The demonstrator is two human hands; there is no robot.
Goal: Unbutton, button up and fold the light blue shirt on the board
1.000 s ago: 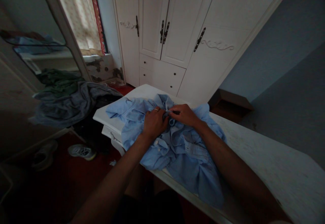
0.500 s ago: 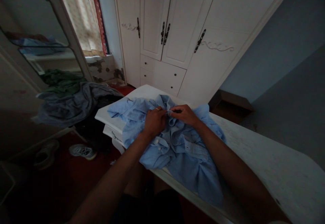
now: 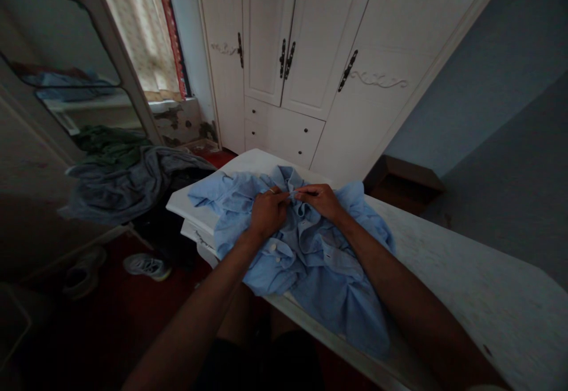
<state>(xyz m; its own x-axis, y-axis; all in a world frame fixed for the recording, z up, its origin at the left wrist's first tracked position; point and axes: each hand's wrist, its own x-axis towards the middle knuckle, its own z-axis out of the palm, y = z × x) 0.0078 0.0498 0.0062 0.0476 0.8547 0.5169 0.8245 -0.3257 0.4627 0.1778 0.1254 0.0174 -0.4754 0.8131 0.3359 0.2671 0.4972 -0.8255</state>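
A light blue button-up shirt [image 3: 337, 296] lies rumpled on the white table [image 3: 444, 255], part of it hanging over the front edge. My left hand [image 3: 268, 210] pinches the cloth near the collar, a ring on one finger. Close against it, my right hand [image 3: 322, 202] grips the same strip of cloth between thumb and fingers. The fingertips of both hands almost meet at the shirt's front edge; what exactly lies between them is too small to make out. Pale buttons show on a fold below my left hand.
Behind the table stands a white wardrobe [image 3: 306, 71] with dark handles. Grey and green clothes [image 3: 119, 184] are heaped at the left beside a mirror [image 3: 66, 42]. Shoes [image 3: 146, 265] lie on the red floor. A brown wooden box-like piece [image 3: 403, 181] is at the right wall.
The fingers of my right hand have drawn closer together on the cloth. My left hand has barely shifted, and the shirt lies as before.
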